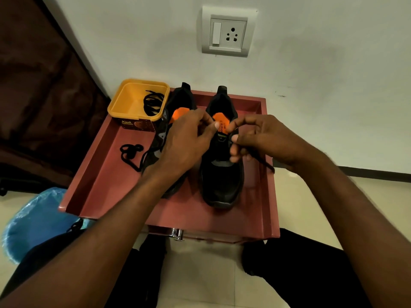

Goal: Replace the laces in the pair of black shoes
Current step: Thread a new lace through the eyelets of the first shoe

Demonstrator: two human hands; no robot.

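— Pinching anything?
— Yes: left hand [189, 138] and right hand [255, 138], fingers curled, each pinch the lace [262, 162] over the right shoe [222, 178], mid-frame.
— Left shoe [178, 101]?
— Just beside, centre-left.

Red tray-top stand [270, 165] against white wall, taken as landmark. Above it: wall switch and socket plate [229, 31]. Left of it: dark brown curtain [37, 85]; lower left, blue plastic bag [33, 216] on pale floor tiles [311, 207] (bag crumpled, shiny). Metal latch [176, 234] on stand's front edge.
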